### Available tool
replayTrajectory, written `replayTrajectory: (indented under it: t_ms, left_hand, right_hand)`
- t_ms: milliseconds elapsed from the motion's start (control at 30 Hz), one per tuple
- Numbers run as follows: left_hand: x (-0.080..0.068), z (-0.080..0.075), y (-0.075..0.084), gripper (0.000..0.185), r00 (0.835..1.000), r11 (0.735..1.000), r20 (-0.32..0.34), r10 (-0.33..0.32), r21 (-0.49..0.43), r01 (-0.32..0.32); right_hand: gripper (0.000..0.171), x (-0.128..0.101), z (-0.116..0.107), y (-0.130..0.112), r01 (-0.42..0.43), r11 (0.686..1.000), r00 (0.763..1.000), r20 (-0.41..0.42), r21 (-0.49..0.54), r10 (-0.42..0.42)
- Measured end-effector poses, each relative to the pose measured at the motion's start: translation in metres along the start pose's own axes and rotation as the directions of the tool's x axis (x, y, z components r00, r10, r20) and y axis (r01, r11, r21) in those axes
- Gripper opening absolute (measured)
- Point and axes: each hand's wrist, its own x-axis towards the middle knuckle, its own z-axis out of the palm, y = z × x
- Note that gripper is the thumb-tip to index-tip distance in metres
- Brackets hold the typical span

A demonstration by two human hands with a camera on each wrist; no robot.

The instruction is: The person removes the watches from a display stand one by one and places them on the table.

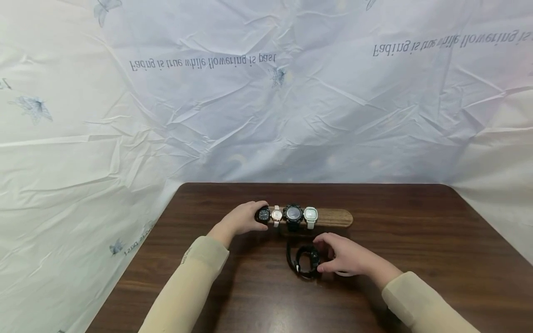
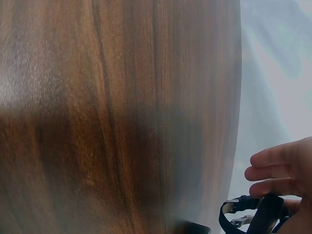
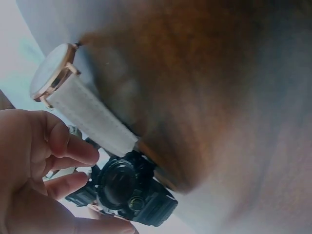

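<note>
Watch stand (image 1: 335, 217): wooden bar, long axis left to right, parallel to the table's (image 1: 416, 240) far edge, set toward the far middle of the dark wood surface. Right end bare; left part carrying four watches strapped around it, faces up, straps running across the bar's axis. From left: small black watch (image 1: 263, 215), rose-and-white watch (image 1: 276, 216), large black watch (image 1: 293, 214), white square watch (image 1: 310, 215).

Loose black watch (image 1: 306, 262): lying on the table just in front of the stand, toward the near edge, strap closed into a loop, standing on its side.

Left hand (image 1: 243, 218): at the stand's left end, fingers curled over the small black watch; left wrist view confirms fingers bent beside a black strap and buckle.

Right hand (image 1: 347, 255): resting on the table beside the loose black watch, thumb and fingertips pinching its case from the right. Right wrist view shows fingers (image 3: 58, 146) loosely bent against a chunky black case (image 3: 124, 187), with a white-strapped, rose-rimmed watch (image 3: 73, 97) close by.

Sleeves (image 1: 191, 286): beige, both forearms reaching in from the near edge.

Backdrop (image 1: 266, 92): crinkled white sheet, printed text and butterflies, behind the table's far edge.
</note>
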Motion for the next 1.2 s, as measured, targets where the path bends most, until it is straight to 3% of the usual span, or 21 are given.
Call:
replayTrajectory:
  t_ms: [333,667,1200]
  left_hand:
    - [0.001,-0.001,-0.001,0.064,1.000,1.000,-0.005,0.004,-0.001,-0.004]
    - [-0.001,-0.001,0.002,0.061,1.000,1.000,0.002,0.012,-0.009,-0.012]
    - [-0.002,-0.001,0.004,0.063,1.000,1.000,0.004,-0.004,0.005,0.004]
  right_hand:
    - [0.058,-0.003,-0.012,-0.001,-0.050,0.999,0.998,-0.036,0.011,0.050]
    - [0.056,-0.001,-0.016,-0.002,-0.051,0.997,0.993,-0.106,-0.057,0.045]
    - [0.057,0.010,-0.029,-0.003,-0.077,0.996,0.976,-0.207,-0.050,0.066]
